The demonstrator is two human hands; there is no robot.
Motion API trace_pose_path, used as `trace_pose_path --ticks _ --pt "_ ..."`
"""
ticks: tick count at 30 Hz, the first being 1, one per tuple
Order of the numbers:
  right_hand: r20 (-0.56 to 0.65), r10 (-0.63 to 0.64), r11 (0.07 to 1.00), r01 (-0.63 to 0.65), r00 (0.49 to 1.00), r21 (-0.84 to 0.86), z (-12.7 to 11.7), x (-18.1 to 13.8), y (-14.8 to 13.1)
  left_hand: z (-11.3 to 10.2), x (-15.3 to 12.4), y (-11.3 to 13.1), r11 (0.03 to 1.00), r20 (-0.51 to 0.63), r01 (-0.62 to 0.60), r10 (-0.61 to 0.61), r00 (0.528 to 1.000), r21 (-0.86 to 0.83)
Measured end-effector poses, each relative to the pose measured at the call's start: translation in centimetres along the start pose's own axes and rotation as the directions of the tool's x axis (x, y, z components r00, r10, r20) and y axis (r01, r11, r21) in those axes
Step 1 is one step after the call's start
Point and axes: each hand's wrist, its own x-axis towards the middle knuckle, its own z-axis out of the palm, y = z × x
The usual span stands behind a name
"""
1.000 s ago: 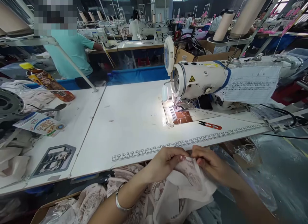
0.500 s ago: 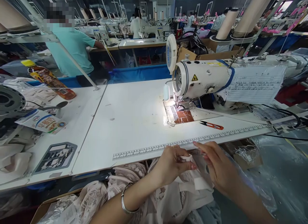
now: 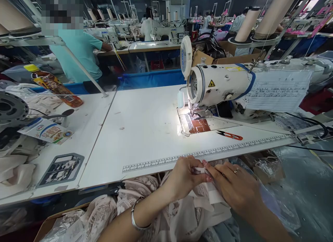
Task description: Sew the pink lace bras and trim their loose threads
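A pale pink lace garment (image 3: 186, 216) hangs in folds below the table's front edge. My left hand (image 3: 180, 179), with a silver bangle on its wrist, pinches a folded edge of it between thumb and fingers. My right hand (image 3: 235, 186) has come up against the left fingertips, its fingers closed on the same edge; its thumb is hidden. Just beyond both hands, a printed ruler strip (image 3: 166, 161) runs along the table edge. Orange-handled thread snips (image 3: 230, 135) lie behind the ruler, near the sewing machine (image 3: 215, 84).
The white tabletop (image 3: 140, 124) stretches left of the machine's lit needle area. A tilted drink bottle (image 3: 56, 86) and a printed packet (image 3: 47, 130) are at the left. A written sheet (image 3: 279, 89) covers part of the machine. Ahead, a person in a teal shirt (image 3: 74, 54) sits.
My right hand has moved left and turned, bringing its fingers from apart to closed on the garment edge beside my left fingertips. The left hand keeps its pinch in place.
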Motion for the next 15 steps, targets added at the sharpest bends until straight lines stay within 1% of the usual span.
trace_pose_path --ticks 6,10,12,15 --pt "0.005 0.003 1.000 -0.003 1.000 -0.005 0.31 -0.12 -0.06 0.11 0.00 0.12 1.000 0.010 -0.020 0.021 1.000 -0.017" --pt "-0.005 0.017 1.000 -0.017 1.000 -0.007 0.39 -0.11 -0.16 0.13 0.08 0.29 1.000 0.003 -0.014 0.014 1.000 -0.014" --pt "-0.007 0.050 0.996 -0.049 0.999 0.069 0.51 -0.03 -0.21 0.09 0.08 0.15 1.000 0.007 -0.007 0.007 1.000 -0.028" --pt "-0.013 0.142 0.952 -0.133 0.990 0.275 0.71 0.22 -0.35 -0.06 0.10 -0.31 0.998 0.031 -0.004 0.006 0.999 -0.057"
